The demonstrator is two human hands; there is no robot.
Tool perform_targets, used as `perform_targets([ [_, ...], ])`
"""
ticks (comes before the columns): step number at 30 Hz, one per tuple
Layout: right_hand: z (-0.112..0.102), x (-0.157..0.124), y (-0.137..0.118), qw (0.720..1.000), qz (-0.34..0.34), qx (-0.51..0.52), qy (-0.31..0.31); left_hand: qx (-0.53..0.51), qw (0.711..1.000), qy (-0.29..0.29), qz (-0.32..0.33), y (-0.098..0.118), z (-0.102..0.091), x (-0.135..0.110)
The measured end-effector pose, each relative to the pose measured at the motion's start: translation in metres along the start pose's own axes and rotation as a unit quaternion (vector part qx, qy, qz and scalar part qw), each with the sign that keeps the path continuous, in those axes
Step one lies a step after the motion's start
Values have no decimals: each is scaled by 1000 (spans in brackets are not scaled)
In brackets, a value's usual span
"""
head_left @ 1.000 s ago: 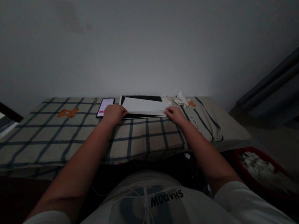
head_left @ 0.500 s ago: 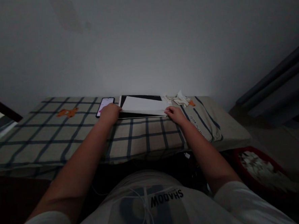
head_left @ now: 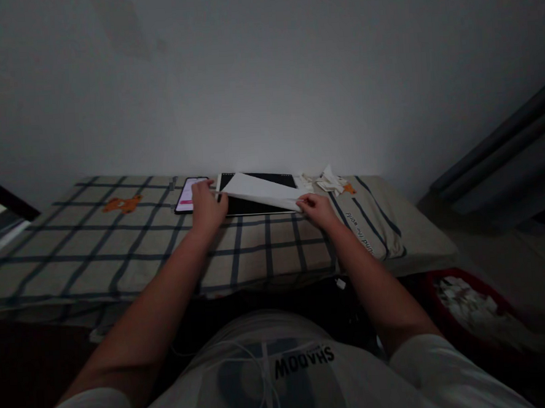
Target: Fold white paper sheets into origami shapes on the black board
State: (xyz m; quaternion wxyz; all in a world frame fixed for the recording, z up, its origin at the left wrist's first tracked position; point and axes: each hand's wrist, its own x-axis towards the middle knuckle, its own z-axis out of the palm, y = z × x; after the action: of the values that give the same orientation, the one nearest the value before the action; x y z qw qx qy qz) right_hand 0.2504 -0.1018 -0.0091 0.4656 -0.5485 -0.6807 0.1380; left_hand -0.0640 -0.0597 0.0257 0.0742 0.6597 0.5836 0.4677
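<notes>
A folded white sheet of paper [head_left: 265, 189] lies slanted over a black board [head_left: 249, 208] with a pale border, on the checked bedspread. At the sheet's left end is my left hand [head_left: 207, 205], its thumb and fingers around the paper's tip. My right hand [head_left: 318, 208] pinches the sheet's right end near the board's corner. Partly covered by my left hand, a phone [head_left: 186, 197] with a lit screen rests beside the board.
Crumpled paper scraps [head_left: 330, 179] lie right of the board, against the wall. A red basin [head_left: 461, 272] full of paper pieces stands on the floor at the right. A checked bedspread [head_left: 163, 235] covers the bed.
The sheet's lower folded edge has tilted, its left end now higher than its right. My left hand has turned, its fingers lifting and spreading; my right hand has shifted slightly left.
</notes>
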Motion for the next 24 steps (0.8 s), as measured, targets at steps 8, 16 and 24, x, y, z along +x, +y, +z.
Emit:
perform_targets([
  [8,22,-29,-40,977,-203,-60,-15,-430,845,-64,-313,22,28,-12],
  [16,34,-46,-58,950,-283,-79,-102,-354,917,-51,-173,-5,26,4],
  [24,28,-1,-83,951,-283,-96,-80,-283,947,-143,-51,-10,12,23],
])
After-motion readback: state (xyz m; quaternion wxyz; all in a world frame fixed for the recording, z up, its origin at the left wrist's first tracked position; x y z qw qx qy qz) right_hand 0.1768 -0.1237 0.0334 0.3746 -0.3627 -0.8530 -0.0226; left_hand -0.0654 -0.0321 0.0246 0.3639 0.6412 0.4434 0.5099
